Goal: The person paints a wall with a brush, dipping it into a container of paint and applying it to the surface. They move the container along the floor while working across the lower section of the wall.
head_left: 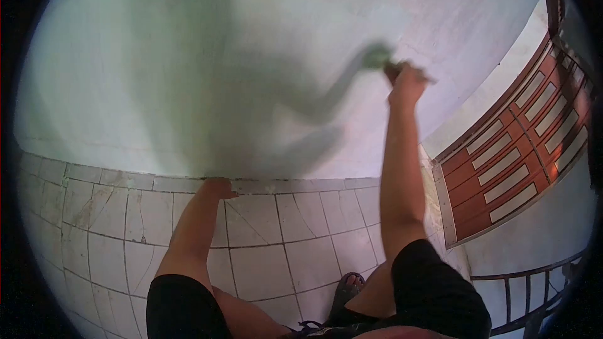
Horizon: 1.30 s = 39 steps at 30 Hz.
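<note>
Raised against the pale wall [282, 37], my right hand [408, 83] is closed around a small brush. Its green head [377, 58] points left onto the wall surface and is blurred, and a short end of the handle sticks out to the right of the fist. My left hand [217, 187] hangs lower, in front of the tiled strip at the wall's base. From above it looks rounded, with one digit pointing right and the other fingers hidden beneath it.
White tiles [254, 220] with dark joints and several cracks cover the floor below the wall. My sandalled foot [347, 289] stands on them. At the right are a red-brown door [496, 150] with pale panels and a dark metal railing [534, 273]. Shadows of the arms fall on the wall.
</note>
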### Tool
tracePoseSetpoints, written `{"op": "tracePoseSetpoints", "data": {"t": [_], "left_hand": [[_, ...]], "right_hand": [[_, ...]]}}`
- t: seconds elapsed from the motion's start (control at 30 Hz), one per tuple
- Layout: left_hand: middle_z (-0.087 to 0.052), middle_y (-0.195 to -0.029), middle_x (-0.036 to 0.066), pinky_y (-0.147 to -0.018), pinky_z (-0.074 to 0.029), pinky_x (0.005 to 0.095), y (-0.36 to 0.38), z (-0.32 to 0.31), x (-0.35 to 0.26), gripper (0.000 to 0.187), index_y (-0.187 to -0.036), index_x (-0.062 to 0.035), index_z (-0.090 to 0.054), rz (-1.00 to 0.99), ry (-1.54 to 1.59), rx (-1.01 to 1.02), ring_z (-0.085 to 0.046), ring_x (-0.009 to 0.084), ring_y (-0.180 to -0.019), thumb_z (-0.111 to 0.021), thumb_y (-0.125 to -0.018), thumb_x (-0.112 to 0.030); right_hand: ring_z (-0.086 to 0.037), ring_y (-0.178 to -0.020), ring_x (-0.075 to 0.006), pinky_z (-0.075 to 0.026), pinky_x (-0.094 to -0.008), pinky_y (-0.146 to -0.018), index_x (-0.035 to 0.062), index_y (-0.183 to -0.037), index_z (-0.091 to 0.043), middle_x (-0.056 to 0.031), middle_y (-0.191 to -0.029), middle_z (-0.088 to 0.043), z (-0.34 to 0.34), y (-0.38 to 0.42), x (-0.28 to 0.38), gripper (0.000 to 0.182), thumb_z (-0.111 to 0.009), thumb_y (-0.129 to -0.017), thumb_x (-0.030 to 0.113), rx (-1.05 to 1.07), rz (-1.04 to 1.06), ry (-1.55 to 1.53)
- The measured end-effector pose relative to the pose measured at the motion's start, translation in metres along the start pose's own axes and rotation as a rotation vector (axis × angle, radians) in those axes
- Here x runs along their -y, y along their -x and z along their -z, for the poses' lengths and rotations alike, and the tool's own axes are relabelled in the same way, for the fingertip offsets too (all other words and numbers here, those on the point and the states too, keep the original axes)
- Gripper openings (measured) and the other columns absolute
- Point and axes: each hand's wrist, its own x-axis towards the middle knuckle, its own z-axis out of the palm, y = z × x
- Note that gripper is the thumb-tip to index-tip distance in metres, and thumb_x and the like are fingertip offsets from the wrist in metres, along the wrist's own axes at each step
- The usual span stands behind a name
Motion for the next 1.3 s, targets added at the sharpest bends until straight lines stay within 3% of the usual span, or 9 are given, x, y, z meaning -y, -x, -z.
{"op": "tracePoseSetpoints", "data": {"t": [0.13, 0.27, 0.37, 0.5, 0.7, 0.77, 0.9, 0.97, 1.3], "left_hand": [[-0.047, -0.125, 0.016, -0.098, -0.034, 0.0435, -0.008, -0.011, 0.008, 0.068, -0.115, -0.0052, -0.055, 0.007, -0.003, 0.038, -0.043, 0.0327, -0.117, -0.043, -0.079, -0.062], [-0.048, -0.124, 0.017, -0.1, -0.032, 0.0432, -0.018, -0.02, 0.025, 0.069, -0.114, -0.0043, -0.055, 0.009, 0.02, 0.123, -0.043, 0.0329, -0.117, -0.043, -0.078, -0.062], [-0.052, -0.118, 0.017, -0.097, -0.034, 0.0422, -0.005, -0.016, 0.029, 0.068, -0.11, -0.0032, -0.058, 0.056, 0.058, 0.166, -0.045, 0.0314, -0.115, -0.044, -0.077, -0.061], [-0.053, -0.117, 0.018, -0.095, -0.036, 0.0431, -0.023, -0.034, 0.042, 0.067, -0.112, -0.0033, -0.056, 0.011, -0.034, -0.012, -0.048, 0.031, -0.112, -0.044, -0.077, -0.06], [-0.061, -0.092, 0.014, -0.079, -0.045, 0.0418, -0.007, -0.042, 0.084, 0.043, -0.102, -0.0072, -0.056, -0.536, -0.213, -0.232, -0.058, 0.0324, -0.086, -0.028, -0.092, -0.039], [-0.061, -0.095, 0.012, -0.075, -0.049, 0.0387, 0.023, -0.004, 0.049, 0.034, -0.118, -0.0054, -0.045, -0.048, 0.139, 0.163, -0.06, 0.0272, -0.086, -0.04, -0.088, -0.02], [-0.059, -0.104, 0.011, -0.074, -0.052, 0.032, 0.042, -0.033, 0.072, 0.036, -0.124, -0.0048, -0.041, -0.111, 0.167, 0.136, -0.061, 0.0231, -0.085, -0.034, -0.089, -0.013], [-0.061, -0.097, 0.013, -0.073, -0.049, 0.0335, 0.046, -0.048, 0.084, 0.052, -0.113, -0.003, -0.053, 0.2, 0.536, 0.164, -0.059, 0.0221, -0.078, -0.037, -0.09, -0.046], [-0.057, -0.102, 0.01, -0.066, -0.049, 0.0477, 0.106, -0.069, 0.058, 0.045, -0.126, -0.0195, -0.036, 0.655, 1.037, 0.267, -0.061, 0.0313, -0.077, -0.039, -0.087, -0.041]], "right_hand": [[-0.057, -0.078, -0.0213, -0.054, -0.0337, -0.069, -0.0004, -0.094, -0.043, -0.0139, -0.089, -0.052, -0.022, -0.03, 0.05, 0.017, -0.05, -0.08, 0.006, 0.049, 0.195, -0.177], [-0.057, -0.089, -0.0278, -0.051, -0.0368, -0.079, -0.0002, -0.103, -0.032, -0.0204, -0.103, -0.048, -0.006, 0.005, -0.013, 0.026, -0.047, -0.085, 0.012, 0.031, 0.378, -0.023], [-0.051, -0.094, -0.0224, -0.048, -0.0396, -0.083, -0.0004, -0.104, -0.032, -0.0145, -0.099, -0.047, 0.028, 0.086, -0.077, 0.027, -0.05, -0.086, 0.009, 0.037, 0.071, -0.306], [-0.051, -0.083, -0.0194, -0.048, -0.0349, -0.073, 0.0029, -0.091, -0.04, -0.0097, -0.092, -0.049, 0.108, 0.19, -0.221, 0.021, -0.056, -0.082, 0.012, -0.091, -0.26, 0.067], [-0.049, -0.064, -0.0128, -0.044, -0.0278, -0.056, 0.0062, -0.081, -0.043, -0.0045, -0.074, -0.052, 0.182, 0.324, -0.26, 0.016, -0.057, -0.08, 0.013, -0.109, -0.656, 0.013], [-0.049, -0.061, -0.0127, -0.045, -0.0272, -0.055, 0.0066, -0.082, -0.042, -0.0045, -0.073, -0.052, 0.194, 0.343, -0.264, 0.016, -0.057, -0.08, 0.012, -0.138, -0.697, 0.053], [-0.053, -0.064, -0.0142, -0.047, -0.0279, -0.054, 0.0058, -0.085, -0.044, -0.0062, -0.076, -0.053, 0.212, 0.359, -0.246, 0.015, -0.056, -0.081, 0.014, -0.167, -0.847, 0.046], [-0.055, -0.067, -0.0157, -0.048, -0.0292, -0.054, 0.005, -0.087, -0.045, -0.0079, -0.081, -0.054, 0.216, 0.36, -0.258, 0.015, -0.054, -0.082, 0.016, -0.064, -0.83, 0.065], [-0.05, -0.063, -0.012, -0.043, -0.0258, -0.056, 0.0038, -0.083, -0.047, -0.0046, -0.075, -0.052, 0.189, 0.312, -0.263, 0.01, -0.054, -0.08, 0.011, -0.061, -1.053, -0.093]]}}
